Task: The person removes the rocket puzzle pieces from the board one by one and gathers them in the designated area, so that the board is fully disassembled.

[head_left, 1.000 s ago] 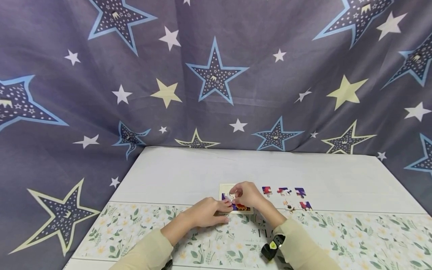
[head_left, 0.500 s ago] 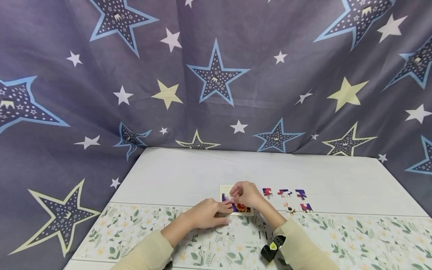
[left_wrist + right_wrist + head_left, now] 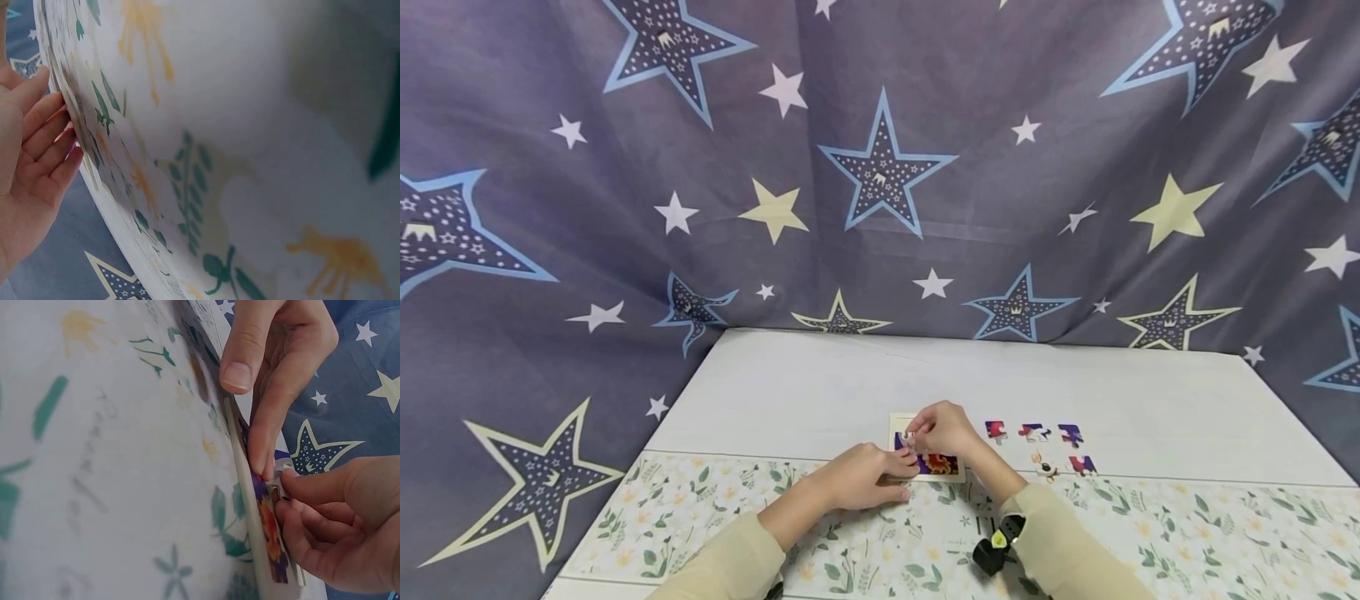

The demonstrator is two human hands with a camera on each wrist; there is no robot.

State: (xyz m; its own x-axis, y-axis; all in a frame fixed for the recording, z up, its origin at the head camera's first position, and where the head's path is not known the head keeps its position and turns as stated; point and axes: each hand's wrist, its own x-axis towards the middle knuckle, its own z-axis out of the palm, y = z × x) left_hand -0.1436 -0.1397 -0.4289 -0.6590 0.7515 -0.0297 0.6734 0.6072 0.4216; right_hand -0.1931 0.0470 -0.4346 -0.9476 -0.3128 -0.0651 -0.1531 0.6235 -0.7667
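A small jigsaw board (image 3: 942, 477) with a cream rim lies flat on the table, purple and orange picture pieces set in its lower part. My left hand (image 3: 867, 477) rests its extended fingertips on the board's left side; the left wrist view shows those fingers nearly straight along the board's edge. From the upper right, my right hand (image 3: 947, 428) reaches over the board. Its thumb and fingers pinch a pale jigsaw piece (image 3: 285, 469), low over the picture and right beside the left fingertips. Part of that piece is hidden by the fingers.
Right of the board lie several loose jigsaw pieces, among them a red one (image 3: 996, 431), a purple one (image 3: 1071, 434) and a pale one (image 3: 1043, 467). A floral cloth strip (image 3: 715, 508) covers the table's front. A star-patterned curtain (image 3: 850, 267) hangs behind.
My right hand has shifted slightly left, its fingers coming closer together over the board's left part. The left hand stays in place, and the loose pieces lie as before.
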